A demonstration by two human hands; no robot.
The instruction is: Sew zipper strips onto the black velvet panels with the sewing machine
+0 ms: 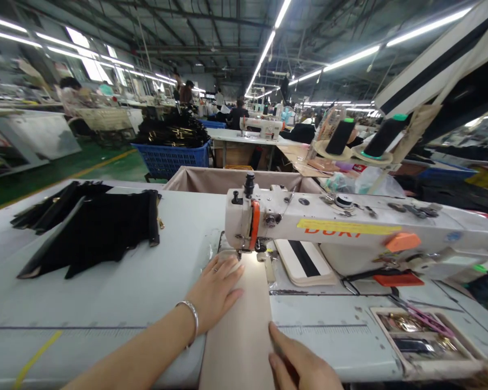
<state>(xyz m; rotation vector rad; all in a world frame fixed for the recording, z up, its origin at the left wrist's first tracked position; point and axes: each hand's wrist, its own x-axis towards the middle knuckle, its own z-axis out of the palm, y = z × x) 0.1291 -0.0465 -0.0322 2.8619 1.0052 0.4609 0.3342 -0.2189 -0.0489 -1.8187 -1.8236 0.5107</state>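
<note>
A beige fabric strip (pixel 244 319) runs from the table's near edge up under the needle of a white sewing machine (pixel 350 227). My left hand (pixel 215 290) lies flat on the strip's left side just before the presser foot, fingers stretched out, a ring and a silver bracelet on it. My right hand (pixel 299 365) rests at the strip's right edge near the bottom of the view, fingers extended against the cloth.
A pile of black fabric pieces (pixel 89 227) lies on the grey table (pixel 106 303) at the left. A tray of small tools (pixel 421 333) sits at the right front. Black thread cones (pixel 341 135) stand behind the machine. Blue basket (pixel 171 157) and other workers farther back.
</note>
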